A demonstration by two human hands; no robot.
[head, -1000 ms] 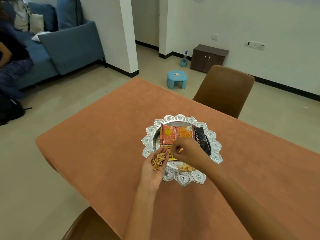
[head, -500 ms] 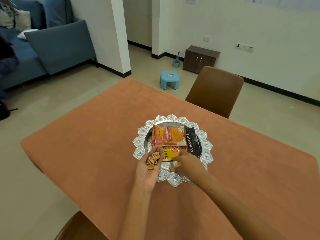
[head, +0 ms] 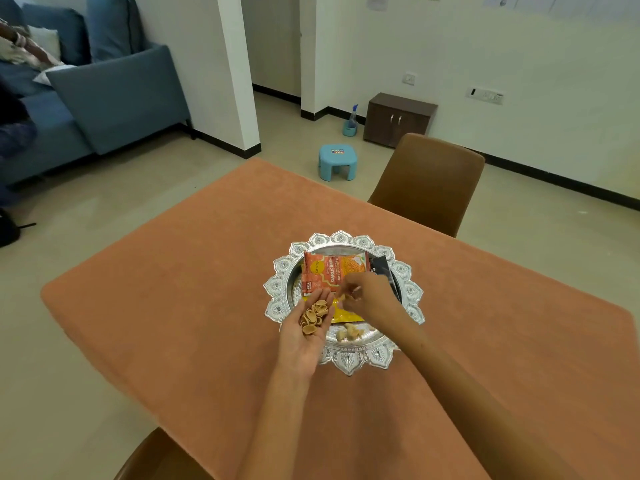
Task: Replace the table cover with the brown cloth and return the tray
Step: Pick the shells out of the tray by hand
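Two hands are in my view, both over the silver tray [head: 277, 289] near the middle of the frame. Starting at the upper left, I see a blue sofa [head: 114, 95] against a white pillar. Below it, the brown cloth [head: 173, 306] covers the table and runs from the left-centre down to the lower right corner. A brown chair back [head: 162, 459] pokes in at the bottom edge, left of my forearms.

My left hand [head: 308, 327] lies palm up at the tray's left rim, fingers straight and relaxed, with a small heap of tan snack pieces [head: 314, 317] resting in the palm. Just right of it, my right hand [head: 367, 296] hovers over the packets, fingertips curled together and pinching what look like one or two more pieces; blur keeps me from counting them. Under the hands, an orange packet [head: 332, 268], a yellow packet [head: 346, 315] and a black packet [head: 381, 266] lie in the tray, and a few loose pieces [head: 349, 332] sit on its near side.

Further right, a second brown chair [head: 429, 181] stands behind the table, with a small blue stool [head: 337, 161] and a dark cabinet [head: 398, 119] beyond it.
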